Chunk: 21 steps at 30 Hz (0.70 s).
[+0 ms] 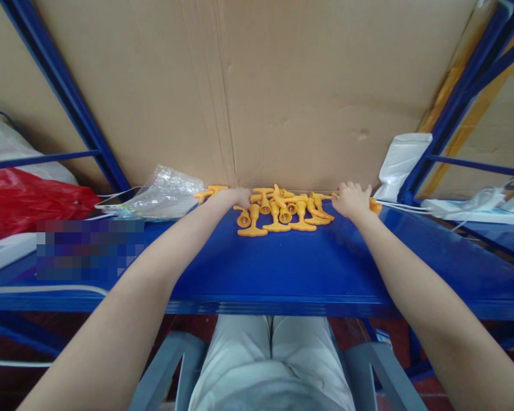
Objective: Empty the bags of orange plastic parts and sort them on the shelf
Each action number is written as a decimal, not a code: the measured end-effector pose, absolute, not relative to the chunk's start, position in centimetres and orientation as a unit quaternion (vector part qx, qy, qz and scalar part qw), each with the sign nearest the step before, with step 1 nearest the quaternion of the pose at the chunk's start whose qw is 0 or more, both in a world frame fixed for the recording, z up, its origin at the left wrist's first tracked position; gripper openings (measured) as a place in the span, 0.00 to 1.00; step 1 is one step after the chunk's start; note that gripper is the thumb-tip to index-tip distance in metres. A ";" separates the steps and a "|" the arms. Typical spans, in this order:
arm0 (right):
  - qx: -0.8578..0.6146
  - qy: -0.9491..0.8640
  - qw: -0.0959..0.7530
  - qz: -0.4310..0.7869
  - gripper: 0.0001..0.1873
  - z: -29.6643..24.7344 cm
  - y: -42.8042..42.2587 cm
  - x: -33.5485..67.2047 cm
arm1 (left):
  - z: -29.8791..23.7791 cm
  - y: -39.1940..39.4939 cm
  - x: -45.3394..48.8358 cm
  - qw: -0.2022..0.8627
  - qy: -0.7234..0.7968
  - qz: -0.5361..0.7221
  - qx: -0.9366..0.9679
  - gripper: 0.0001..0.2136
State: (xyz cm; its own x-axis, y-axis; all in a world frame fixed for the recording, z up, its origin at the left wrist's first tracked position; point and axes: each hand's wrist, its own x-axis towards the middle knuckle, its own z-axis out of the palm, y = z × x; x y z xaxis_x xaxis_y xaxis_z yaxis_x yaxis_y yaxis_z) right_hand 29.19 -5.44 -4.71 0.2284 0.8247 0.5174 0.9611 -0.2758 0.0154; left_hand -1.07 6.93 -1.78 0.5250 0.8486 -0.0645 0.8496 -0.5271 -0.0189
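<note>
Several yellow-orange T-shaped plastic handles with hollow cup ends (pixel 276 226) lie in a loose heap on the blue table (pixel 257 268), close to the cardboard at the back. At the heap's left end is my left hand (pixel 241 197), touching the handles; its fingers are mostly hidden behind the hand and the pieces. My right hand (pixel 353 200) rests at the right end, fingers spread apart, with a yellow piece (pixel 374 206) showing just beside it. Another yellow handle (pixel 214 190) lies left of the heap, behind my left forearm.
A clear plastic bag (pixel 165 194) lies left of the handles. Further left is a red bag (pixel 29 197). A white padded pouch (pixel 405 162) leans at the back right, near a white power strip (pixel 475 210) with cables. Blue metal posts (pixel 64 85) frame the cardboard wall (pixel 304 85).
</note>
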 end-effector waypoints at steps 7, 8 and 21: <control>-0.769 -0.582 0.149 -0.218 0.23 -4.7 -5.4 29.1 | -2.6 7.0 -1.8 -0.016 0.520 -0.102 0.848 0.18; -0.770 -0.581 0.148 -0.216 0.23 -4.7 -5.5 29.0 | -2.7 7.1 -2.0 -0.009 0.524 -0.101 0.846 0.18; -0.759 -0.595 0.164 -0.209 0.24 -4.9 -5.3 29.3 | -3.2 7.5 -5.0 0.147 0.559 0.043 0.815 0.10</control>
